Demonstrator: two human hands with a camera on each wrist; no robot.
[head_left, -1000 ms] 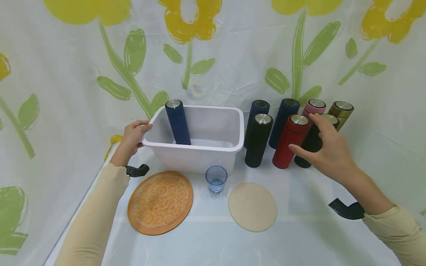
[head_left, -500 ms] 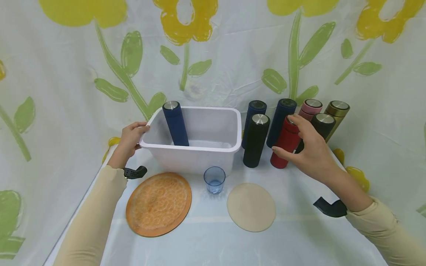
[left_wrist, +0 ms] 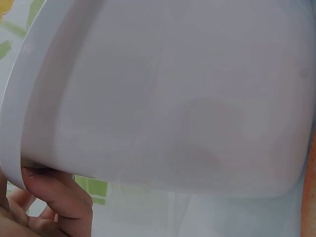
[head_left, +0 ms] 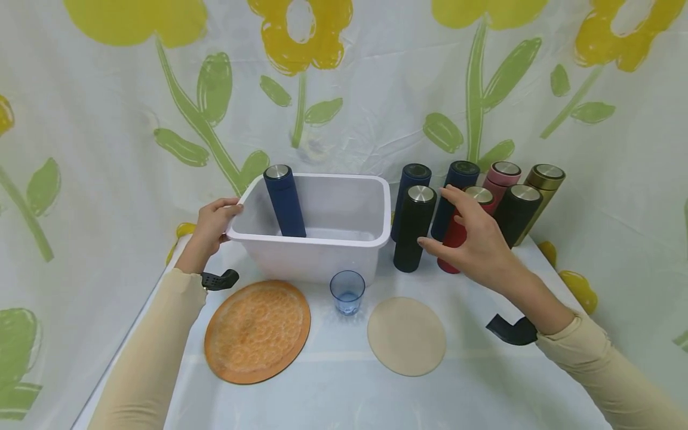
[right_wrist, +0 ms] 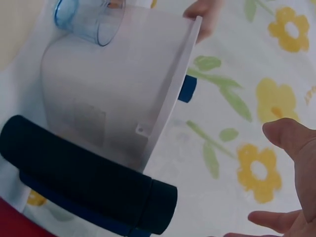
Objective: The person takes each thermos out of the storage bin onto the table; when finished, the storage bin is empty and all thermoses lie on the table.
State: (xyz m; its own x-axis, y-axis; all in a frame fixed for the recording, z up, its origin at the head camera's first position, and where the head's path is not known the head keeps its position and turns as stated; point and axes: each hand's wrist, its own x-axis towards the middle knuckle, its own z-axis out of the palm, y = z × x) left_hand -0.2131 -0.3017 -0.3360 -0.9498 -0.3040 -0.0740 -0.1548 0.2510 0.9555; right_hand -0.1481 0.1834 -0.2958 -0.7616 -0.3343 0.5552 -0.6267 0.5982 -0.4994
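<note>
My left hand grips the left rim of a white plastic bin. In the left wrist view its fingers curl under the lip. A dark blue thermos flask with a silver-topped lid leans upright inside the bin, at the left. My right hand holds nothing, thumb and fingers spread apart. It overlaps a red flask in the head view, partly hiding it, just right of a black flask. In the right wrist view, the black flask lies below my spread fingers' left.
Behind stand two dark blue flasks, a pink flask and a gold flask, with another black flask at right. A blue-tinted glass stands before the bin, between an orange round mat and a beige disc.
My right hand has moved left, from over the right-hand black flask, across the red flask, towards the front-left black one. The left hand stays on the bin's rim.
</note>
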